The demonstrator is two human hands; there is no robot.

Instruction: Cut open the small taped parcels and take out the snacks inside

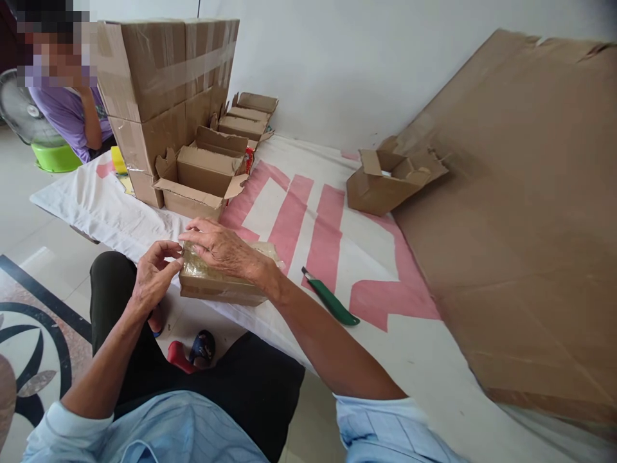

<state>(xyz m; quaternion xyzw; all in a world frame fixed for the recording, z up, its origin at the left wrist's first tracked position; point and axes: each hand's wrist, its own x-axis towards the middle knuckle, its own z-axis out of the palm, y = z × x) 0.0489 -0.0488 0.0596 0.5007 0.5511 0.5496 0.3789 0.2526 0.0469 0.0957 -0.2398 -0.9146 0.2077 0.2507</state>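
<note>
A small flat cardboard box (219,287) wrapped in clear tape rests on the white and pink sheet (308,212) in front of me. My right hand (222,247) lies over its top with the fingers curled down on the taped surface. My left hand (155,275) pinches the box's left end, thumb and fingers closed on its edge. A green utility knife (332,301) lies on the sheet just right of my right forearm.
Several open small cartons (202,177) and a tall taped carton stack (164,83) stand at the back left. Another open carton (385,180) sits by a big flat cardboard sheet (520,212). A red tape dispenser (190,354) lies near my knee. A person in purple (72,116) sits far left.
</note>
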